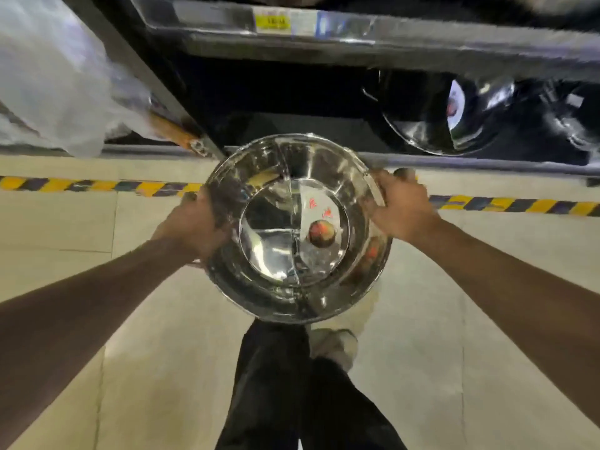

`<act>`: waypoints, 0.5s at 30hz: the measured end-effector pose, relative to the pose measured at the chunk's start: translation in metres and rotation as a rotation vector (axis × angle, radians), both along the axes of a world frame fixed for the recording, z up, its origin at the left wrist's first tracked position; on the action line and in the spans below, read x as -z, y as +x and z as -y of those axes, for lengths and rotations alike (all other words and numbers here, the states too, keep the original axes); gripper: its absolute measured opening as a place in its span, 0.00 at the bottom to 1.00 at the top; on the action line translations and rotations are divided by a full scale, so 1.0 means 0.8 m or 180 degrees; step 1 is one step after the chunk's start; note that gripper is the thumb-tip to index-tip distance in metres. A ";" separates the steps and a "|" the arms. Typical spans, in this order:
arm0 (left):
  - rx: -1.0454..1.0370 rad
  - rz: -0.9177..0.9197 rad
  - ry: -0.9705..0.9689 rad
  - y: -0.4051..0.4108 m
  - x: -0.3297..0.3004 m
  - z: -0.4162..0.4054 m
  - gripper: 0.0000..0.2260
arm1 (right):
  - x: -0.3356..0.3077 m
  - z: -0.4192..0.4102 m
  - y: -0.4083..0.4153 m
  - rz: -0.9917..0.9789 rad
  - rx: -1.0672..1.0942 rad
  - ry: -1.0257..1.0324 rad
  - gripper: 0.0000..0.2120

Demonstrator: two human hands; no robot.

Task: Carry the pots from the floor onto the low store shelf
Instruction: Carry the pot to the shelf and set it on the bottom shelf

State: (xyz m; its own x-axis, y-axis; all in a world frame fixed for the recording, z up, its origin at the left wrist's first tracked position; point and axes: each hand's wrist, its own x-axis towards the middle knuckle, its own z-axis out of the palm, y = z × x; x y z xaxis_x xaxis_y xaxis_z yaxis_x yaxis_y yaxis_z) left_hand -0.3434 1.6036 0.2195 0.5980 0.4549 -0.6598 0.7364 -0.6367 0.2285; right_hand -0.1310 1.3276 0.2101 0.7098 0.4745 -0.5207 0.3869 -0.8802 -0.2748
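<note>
Two bare hands grip a shiny stainless-steel pot (297,228) by opposite sides of its rim, holding it off the pale tiled floor (97,222) in front of a dark store shelf. The left hand (191,227) wraps its fingers around the rim's left edge; the right hand (401,206) clamps the right edge, thumb raised near the top. A partition divides the pot's mirrored interior, and a round reddish sticker (321,233) sits on its base to the right of that divider. Behind it, a yellow-and-black hazard stripe (513,204) runs across the floor along the foot of the low shelf (487,164). Another steel pot (435,115) already rests on that shelf to the right. Clear plastic wrapping (52,76) bulges at upper left. Dark trousers (292,384) and a light shoe (334,347) appear below the pot.
</note>
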 end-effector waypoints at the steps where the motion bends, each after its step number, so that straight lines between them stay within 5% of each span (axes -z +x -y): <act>1: 0.0039 0.0026 0.0001 0.014 0.024 -0.009 0.33 | 0.021 -0.011 0.017 0.0084 -0.0053 0.0028 0.27; 8: 0.0089 0.0154 0.0289 0.105 0.121 -0.060 0.29 | 0.112 -0.077 0.122 0.0347 -0.0404 0.0092 0.28; 15: -0.0134 -0.0195 0.0597 0.153 0.130 -0.057 0.43 | 0.117 -0.096 0.139 0.0287 -0.0071 0.0234 0.37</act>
State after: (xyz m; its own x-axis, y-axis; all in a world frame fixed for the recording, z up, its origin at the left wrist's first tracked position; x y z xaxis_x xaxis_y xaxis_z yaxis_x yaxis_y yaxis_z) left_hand -0.2211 1.6494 0.1159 0.5373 0.5970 -0.5957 0.7722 -0.6323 0.0628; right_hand -0.0195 1.4044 0.1163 0.7410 0.5253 -0.4183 0.4323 -0.8499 -0.3014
